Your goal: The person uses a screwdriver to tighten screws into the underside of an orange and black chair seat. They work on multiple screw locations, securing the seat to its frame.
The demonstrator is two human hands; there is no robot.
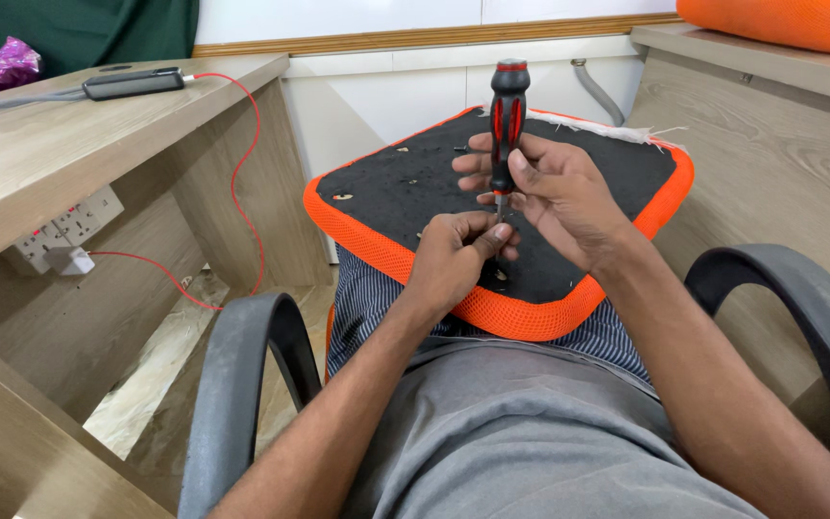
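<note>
Glossy plastic screwdriver handle [507,115], orange mesh cushion edge [530,315], matt black underside.

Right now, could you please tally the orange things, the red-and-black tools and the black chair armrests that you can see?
Orange things: 2, the seat cushion on the lap and a cushion on the right desk.
Red-and-black tools: 1, the screwdriver.
Black armrests: 2, and.
Total: 5

One screwdriver [507,115] with a black and red handle stands upright over one orange-edged seat cushion [405,183] with a black underside, and two hands are at it, the left hand [453,259] and the right hand [554,192]. Two dark chair armrests [242,384] flank the lap. One red cable [242,163], one white wall socket panel [74,223] and one dark flat device [134,84] sit at the desk.
</note>
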